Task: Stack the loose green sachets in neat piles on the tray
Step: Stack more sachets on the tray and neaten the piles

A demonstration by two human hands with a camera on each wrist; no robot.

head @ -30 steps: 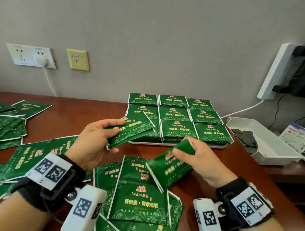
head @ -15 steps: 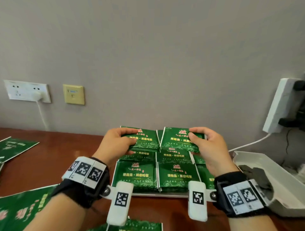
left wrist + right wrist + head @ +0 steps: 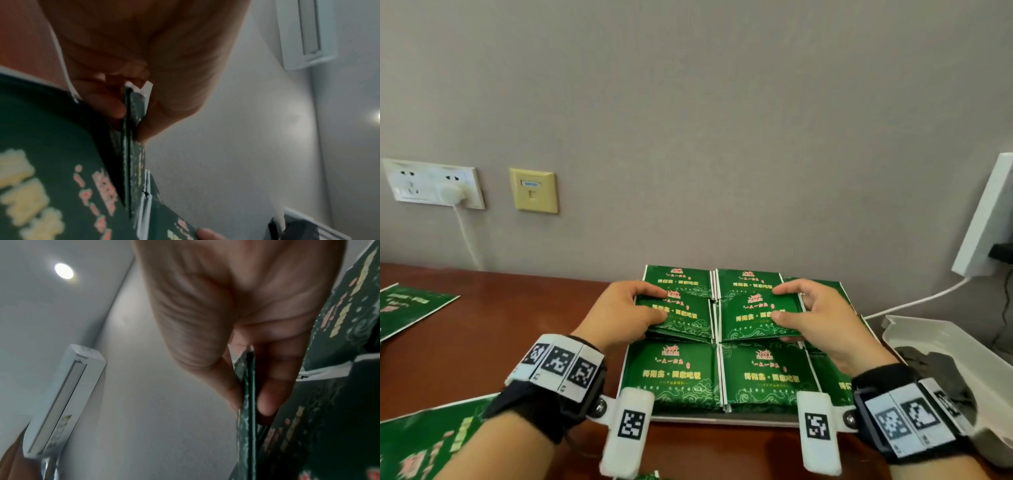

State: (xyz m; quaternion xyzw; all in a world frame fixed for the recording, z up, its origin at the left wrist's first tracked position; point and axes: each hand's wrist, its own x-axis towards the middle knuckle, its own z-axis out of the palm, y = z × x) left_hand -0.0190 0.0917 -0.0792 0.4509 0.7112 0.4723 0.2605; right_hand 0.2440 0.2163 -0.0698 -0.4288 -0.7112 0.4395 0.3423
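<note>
sachets fill both my hands. my left hand pinches one green sachet, thumb on its printed face and fingers curled under its left edge; the left wrist view shows that edge clamped between thumb and fingertips. my right hand pinches a second sachet the same way by its right edge. each sachet lies with its long axis running left to right, print upright toward me, inner edges dipping toward the seam between them, outer edges raised. both sit over the middle row of the tray, touching the piles below. the tray holds green piles in rows, print facing up. a white box to the right holds something dark. loose sachets lie on the brown table to the left.
</note>
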